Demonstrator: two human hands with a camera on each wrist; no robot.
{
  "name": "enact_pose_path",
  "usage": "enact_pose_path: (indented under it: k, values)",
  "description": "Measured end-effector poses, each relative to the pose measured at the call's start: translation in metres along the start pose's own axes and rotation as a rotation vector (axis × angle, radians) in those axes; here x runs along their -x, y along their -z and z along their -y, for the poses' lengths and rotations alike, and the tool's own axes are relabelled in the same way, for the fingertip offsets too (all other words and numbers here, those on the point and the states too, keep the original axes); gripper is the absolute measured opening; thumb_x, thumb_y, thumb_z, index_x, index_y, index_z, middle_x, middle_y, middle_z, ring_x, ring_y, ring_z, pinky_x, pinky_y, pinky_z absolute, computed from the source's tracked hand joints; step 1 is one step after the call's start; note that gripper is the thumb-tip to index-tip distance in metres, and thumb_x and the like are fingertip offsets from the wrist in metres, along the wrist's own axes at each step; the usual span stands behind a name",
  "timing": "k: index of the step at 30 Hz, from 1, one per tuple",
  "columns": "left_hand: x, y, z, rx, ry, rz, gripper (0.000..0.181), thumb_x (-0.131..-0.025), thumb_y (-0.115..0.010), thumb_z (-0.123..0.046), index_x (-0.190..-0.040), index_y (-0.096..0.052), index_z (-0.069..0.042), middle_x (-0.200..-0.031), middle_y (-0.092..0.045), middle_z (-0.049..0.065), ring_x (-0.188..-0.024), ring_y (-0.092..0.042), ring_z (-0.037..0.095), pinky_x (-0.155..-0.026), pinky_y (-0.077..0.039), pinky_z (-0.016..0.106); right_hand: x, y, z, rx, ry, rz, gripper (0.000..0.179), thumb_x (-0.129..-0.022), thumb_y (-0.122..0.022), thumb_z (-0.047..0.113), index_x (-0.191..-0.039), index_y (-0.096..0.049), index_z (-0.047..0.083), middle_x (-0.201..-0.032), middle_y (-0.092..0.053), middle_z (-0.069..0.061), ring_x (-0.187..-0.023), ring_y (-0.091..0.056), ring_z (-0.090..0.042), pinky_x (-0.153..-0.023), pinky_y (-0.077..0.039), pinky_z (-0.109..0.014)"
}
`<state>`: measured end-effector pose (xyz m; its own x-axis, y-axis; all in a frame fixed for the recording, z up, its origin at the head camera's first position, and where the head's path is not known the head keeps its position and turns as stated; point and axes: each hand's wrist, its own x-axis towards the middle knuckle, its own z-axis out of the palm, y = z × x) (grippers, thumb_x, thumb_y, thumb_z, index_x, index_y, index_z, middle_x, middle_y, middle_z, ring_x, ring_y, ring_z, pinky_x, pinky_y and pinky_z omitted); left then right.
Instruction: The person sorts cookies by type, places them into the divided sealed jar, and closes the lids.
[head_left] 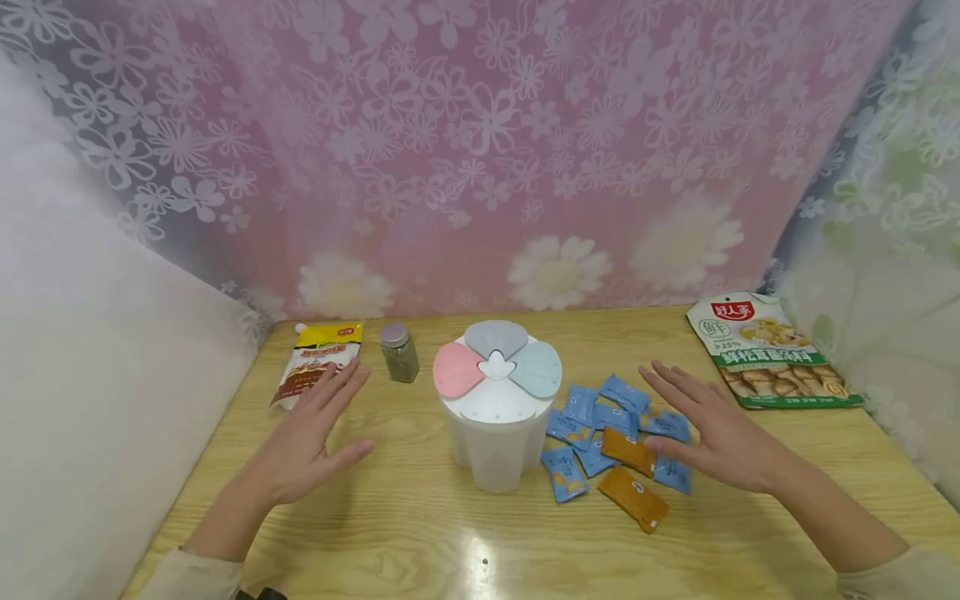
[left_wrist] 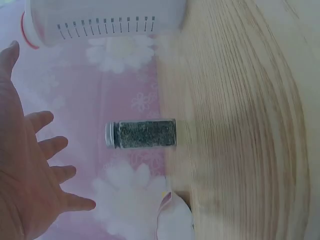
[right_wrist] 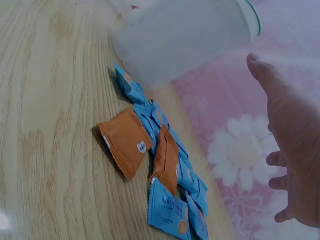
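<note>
I hold both hands over the table (head_left: 405, 533), fingers straight and thumbs spread away from them, my grip loose and apart on either side. Between my left hand (head_left: 303, 450) and right hand (head_left: 720, 437) stands a white canister (head_left: 497, 454), upright, its lid (head_left: 491, 408) on, with pink, grey and pale blue petals. Dark marks (left_wrist: 112, 26) run in a row up its wall. The wall is cloudy, so I can't fairly say what, if anything, is inside.

Just beyond my left hand, the jar (head_left: 402, 360) stands upright under its cap (head_left: 393, 335); dark green flakes show through its clear sides and fill most of it. Left of it lies the pouch (head_left: 322, 348), its near end partly covered by my fingers in the head view.

My right hand is above a heap of sealed blue packets (head_left: 566, 475) close to the canister, with two brown packets (head_left: 633, 498) among them, one at the near edge. Farther right, a white and green bag (head_left: 780, 354) lies flat, mushrooms pictured on its front.
</note>
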<state>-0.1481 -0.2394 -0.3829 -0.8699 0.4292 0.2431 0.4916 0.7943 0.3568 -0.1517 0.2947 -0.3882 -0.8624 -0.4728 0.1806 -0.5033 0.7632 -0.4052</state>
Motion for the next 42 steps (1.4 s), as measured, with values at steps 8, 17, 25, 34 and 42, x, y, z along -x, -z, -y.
enact_pose_path:
  k: [8,17,25,34,42]
  values:
    - [-0.012,-0.008,-0.006,0.217,-0.034,0.041,0.085,-0.095,-0.064,-0.035,-0.161,-0.011,-0.033,-0.169,-0.004,-0.004,-0.153,-0.014,0.038,-0.105,-0.032,0.073,-0.015,-0.002,0.014,-0.035,0.07,-0.033,0.087,-0.09,-0.073,0.032,-0.16,-0.022,0.03,-0.164,-0.025,-0.012,-0.143,-0.03,-0.05,-0.1,-0.03,-0.074]
    - [-0.02,-0.019,-0.014,0.317,-0.112,0.019,0.087,-0.095,-0.064,-0.034,-0.162,-0.008,-0.031,-0.169,-0.011,0.0,-0.153,-0.016,0.036,-0.11,-0.026,0.071,-0.021,-0.008,0.025,-0.237,0.065,0.034,0.086,-0.094,-0.07,0.023,-0.16,-0.016,0.033,-0.166,-0.023,-0.003,-0.146,-0.028,-0.046,-0.102,-0.035,-0.072]
    - [-0.036,-0.027,-0.033,0.399,-0.137,0.031,0.088,-0.094,-0.065,-0.035,-0.161,-0.008,-0.034,-0.169,-0.006,-0.005,-0.154,-0.013,0.032,-0.112,-0.025,0.07,-0.033,-0.011,0.04,-0.317,0.071,0.02,0.089,-0.092,-0.072,0.019,-0.16,-0.016,0.034,-0.164,-0.026,-0.001,-0.144,-0.038,-0.025,-0.1,-0.049,-0.056]
    - [-0.046,-0.038,-0.044,0.53,-0.193,0.018,0.088,-0.095,-0.064,-0.038,-0.162,-0.007,-0.025,-0.17,-0.004,-0.001,-0.155,-0.011,0.033,-0.112,-0.025,0.071,-0.047,-0.02,0.052,-0.442,0.156,0.037,0.09,-0.092,-0.072,0.014,-0.161,-0.016,0.029,-0.166,-0.021,0.001,-0.146,-0.034,-0.011,-0.101,-0.048,-0.054]
    - [-0.054,-0.047,-0.052,0.893,-0.255,0.067,0.087,-0.099,-0.058,-0.045,-0.162,-0.002,-0.023,-0.169,-0.002,-0.001,-0.153,-0.013,0.041,-0.112,-0.028,0.068,-0.059,-0.026,0.068,-0.508,0.209,-0.027,0.094,-0.088,-0.075,0.008,-0.161,-0.019,0.026,-0.166,-0.023,-0.001,-0.146,-0.035,-0.012,-0.1,-0.051,-0.05]
